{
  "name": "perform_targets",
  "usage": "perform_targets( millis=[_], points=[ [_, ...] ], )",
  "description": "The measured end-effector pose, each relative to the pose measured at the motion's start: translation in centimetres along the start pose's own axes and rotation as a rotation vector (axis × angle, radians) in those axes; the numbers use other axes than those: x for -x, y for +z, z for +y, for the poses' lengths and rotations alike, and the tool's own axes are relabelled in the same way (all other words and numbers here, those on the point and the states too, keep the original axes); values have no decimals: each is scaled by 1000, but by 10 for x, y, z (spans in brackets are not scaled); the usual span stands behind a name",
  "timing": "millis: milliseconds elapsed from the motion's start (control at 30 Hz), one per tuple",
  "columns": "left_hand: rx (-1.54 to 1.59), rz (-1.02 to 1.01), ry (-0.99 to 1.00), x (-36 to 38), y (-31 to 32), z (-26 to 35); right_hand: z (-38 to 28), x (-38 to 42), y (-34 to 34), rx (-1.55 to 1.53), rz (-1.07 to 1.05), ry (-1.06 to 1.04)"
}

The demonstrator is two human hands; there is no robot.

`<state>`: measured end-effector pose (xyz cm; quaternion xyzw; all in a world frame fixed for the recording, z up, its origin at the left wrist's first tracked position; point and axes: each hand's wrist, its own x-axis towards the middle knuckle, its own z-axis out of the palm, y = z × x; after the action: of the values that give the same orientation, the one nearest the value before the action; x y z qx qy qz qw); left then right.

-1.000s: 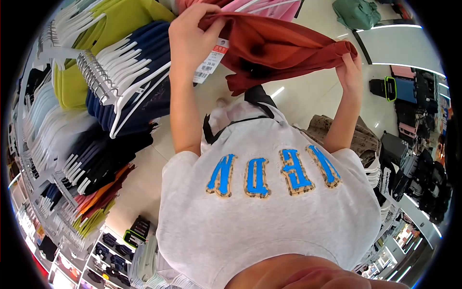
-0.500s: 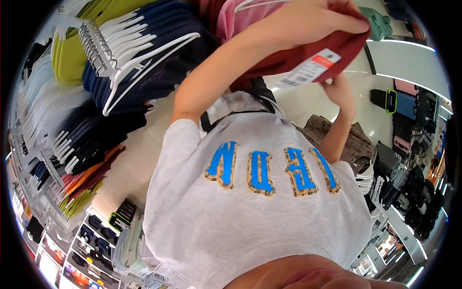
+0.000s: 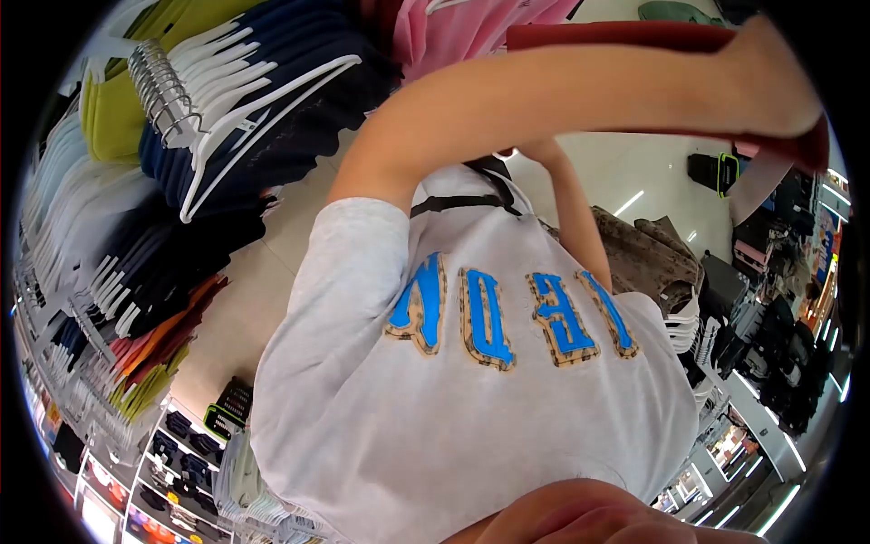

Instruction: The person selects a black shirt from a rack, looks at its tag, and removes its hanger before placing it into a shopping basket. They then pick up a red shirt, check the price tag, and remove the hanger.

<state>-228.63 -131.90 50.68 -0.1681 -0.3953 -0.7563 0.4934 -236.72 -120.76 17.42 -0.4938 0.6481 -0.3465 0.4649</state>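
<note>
A dark red garment is stretched sideways at the top of the view. My left arm reaches across in front of it, and my left hand, blurred by motion, is closed on its right end. A pale tag, also smeared, hangs below that hand. My right hand is raised just under my left forearm, which hides its fingers; whether it grips the cloth cannot be made out. A pink garment hangs beyond my left forearm.
Navy garments on white hangers hang at left, beside lime-green ones. Lower left are orange and red clothes. A brown patterned garment hangs at right. Black baskets with green trim stand on the floor.
My left hand has moved right and slightly down, drawing the dark red garment out sideways. My right hand has moved left, behind my left forearm. The tag has swung right.
</note>
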Motion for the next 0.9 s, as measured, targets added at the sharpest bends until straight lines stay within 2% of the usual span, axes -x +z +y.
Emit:
perform_targets(
  millis=[33,100,133,167,200,267,300,333,367,400,433,500,533,567,633,700,767,833,900],
  points=[
    [-156,-36,10,-6,-10,-17,-43,19,-13,80,4,-47],
    [-465,-118,41,-16,-26,-52,-52,33,-56,-501,58,282],
    [-618,-158,62,-17,-27,-62,-51,44,-76,-635,248,182],
    [-746,-311,0,-6,-38,-56,-52,55,-92,-765,438,73],
    [-1177,-315,213,7,-51,-94,-65,67,-105,-790,522,17],
    [-732,-576,-413,53,-80,-72,-108,85,-120,-854,667,-16],
    [-538,-529,-520,83,-94,-78,-87,93,-137,-1037,631,-24],
    [-546,-480,-647,104,-97,-61,-98,97,-138,-1147,534,-79],
    [-427,-502,-747,122,-109,-54,-112,102,-135,-1254,435,-127],
    [-401,-517,-816,143,-121,-56,-116,99,-133,-1259,538,-125],
    [-412,-455,-784,165,-124,-56,-107,98,-135,-1260,549,-121],
    [-550,-381,-872,197,-123,-59,-93,95,-136,-1377,474,-206],
    [-545,-373,-875,215,-129,-68,-90,94,-136,-1451,273,-280],
    [-653,-395,-838,230,-141,-80,-91,91,-137,-1451,269,-274],
    [-763,-410,-800,236,-152,-87,-94,87,-141,-1369,485,-132],
    [-651,-133,-881,236,-157,-87,-104,89,-147,-1327,529,-67],
    [-492,173,-824,226,-153,-81,-108,93,-155,-1285,577,-6],
    [-363,339,-701,207,-149,-72,-110,96,-164,-1245,595,-49],
    [-253,350,-662,190,-147,-73,-123,102,-159,-1166,635,-14]
  ],
)
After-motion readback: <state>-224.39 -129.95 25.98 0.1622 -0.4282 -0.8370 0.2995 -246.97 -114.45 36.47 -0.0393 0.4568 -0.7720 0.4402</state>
